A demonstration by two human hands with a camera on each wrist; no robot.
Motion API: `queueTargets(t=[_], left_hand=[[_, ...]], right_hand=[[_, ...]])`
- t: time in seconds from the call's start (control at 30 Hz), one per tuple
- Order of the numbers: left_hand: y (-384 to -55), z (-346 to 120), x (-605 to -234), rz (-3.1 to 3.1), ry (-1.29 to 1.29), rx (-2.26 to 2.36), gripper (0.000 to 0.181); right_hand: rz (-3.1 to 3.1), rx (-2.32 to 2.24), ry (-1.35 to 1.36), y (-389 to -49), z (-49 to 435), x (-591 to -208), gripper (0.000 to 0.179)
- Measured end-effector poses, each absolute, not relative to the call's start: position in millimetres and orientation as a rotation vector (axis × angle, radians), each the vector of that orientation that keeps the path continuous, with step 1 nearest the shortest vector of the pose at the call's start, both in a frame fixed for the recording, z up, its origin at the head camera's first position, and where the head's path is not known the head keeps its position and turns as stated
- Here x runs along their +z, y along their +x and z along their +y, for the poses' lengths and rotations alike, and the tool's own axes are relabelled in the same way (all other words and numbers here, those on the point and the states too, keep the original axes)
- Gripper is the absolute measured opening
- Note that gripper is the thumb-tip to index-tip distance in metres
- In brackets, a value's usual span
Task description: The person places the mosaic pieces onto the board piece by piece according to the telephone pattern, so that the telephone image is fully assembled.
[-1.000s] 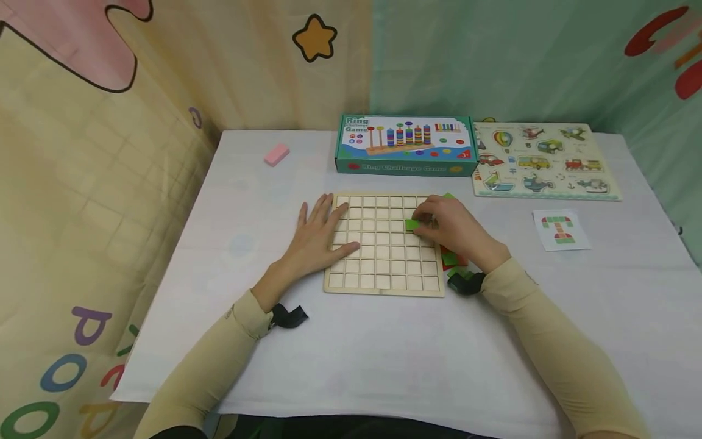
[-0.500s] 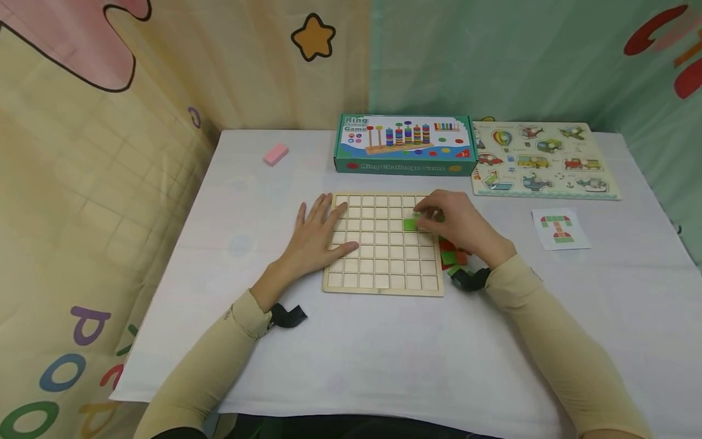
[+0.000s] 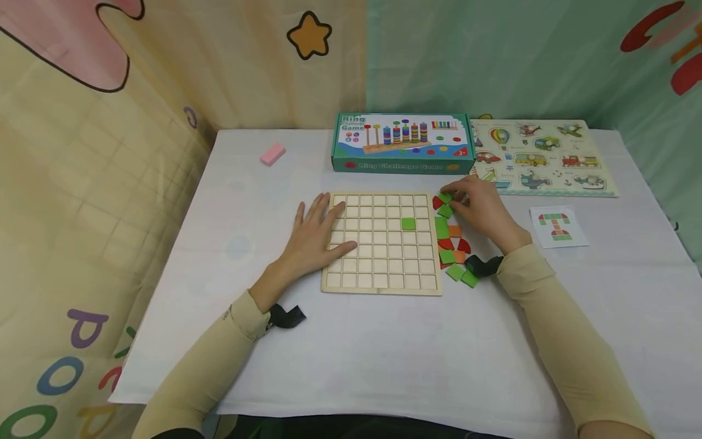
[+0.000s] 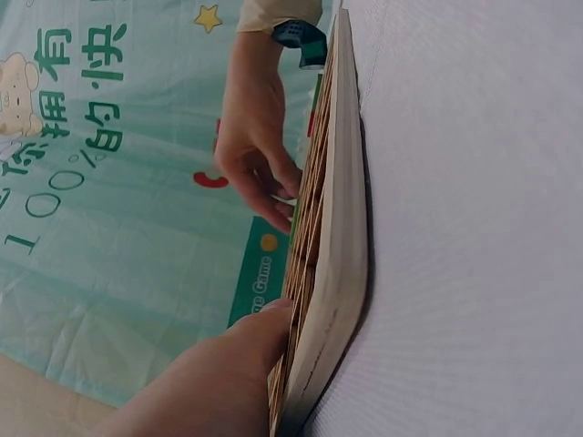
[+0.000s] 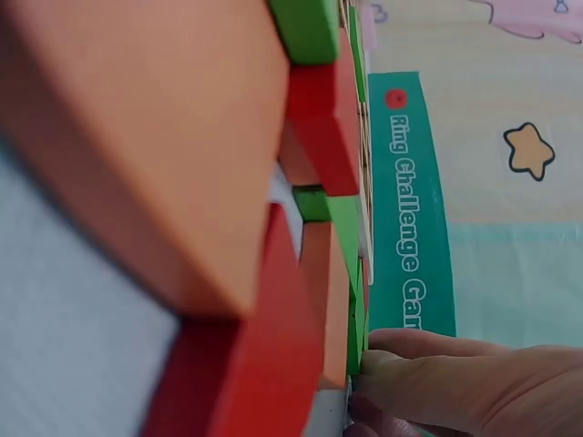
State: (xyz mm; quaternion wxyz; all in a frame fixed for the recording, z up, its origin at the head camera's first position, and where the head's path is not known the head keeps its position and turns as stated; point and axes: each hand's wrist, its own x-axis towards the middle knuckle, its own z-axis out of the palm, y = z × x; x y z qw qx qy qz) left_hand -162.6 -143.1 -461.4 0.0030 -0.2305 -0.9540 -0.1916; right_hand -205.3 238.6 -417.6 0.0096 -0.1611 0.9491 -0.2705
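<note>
A wooden grid board (image 3: 381,244) lies flat on the white table. My left hand (image 3: 318,235) rests on its left side with fingers spread; the left thumb (image 4: 260,332) also shows on the board in the left wrist view. One green square tile (image 3: 408,224) sits in a cell toward the upper right. Beside the board's right edge lies a loose row of green, red and orange tiles (image 3: 454,231). At its far end my right hand (image 3: 482,207) pinches a green tile (image 3: 445,197) between thumb and index finger. In the right wrist view an orange tile (image 5: 155,137) looms close.
A green Ring Challenge Game box (image 3: 403,146) stands behind the board. To its right lies a vehicle picture board (image 3: 543,158). A small card with a T-shaped tile pattern (image 3: 559,227) is at the right. A pink block (image 3: 272,154) lies at the back left.
My right hand has let go of the green tile in the grid and moved right and away from me to the tile row, uncovering it. My left hand stays put.
</note>
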Motion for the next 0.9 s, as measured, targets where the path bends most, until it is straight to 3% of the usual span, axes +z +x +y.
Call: queueTargets(t=[0.47, 0.9], left_hand=[[-163.6, -144.0, -461.7, -2.991, -0.728, -0.610, 0.090], [-162.8, -144.3, -461.0, -3.002, -0.716, -0.613, 0.091]], right_hand=[[2.950, -0.767, -0.402, -206.5, 244.0, -418.7, 0.026], [2.957, -0.765, -0.514, -206.1, 231.7, -403.6, 0.024]])
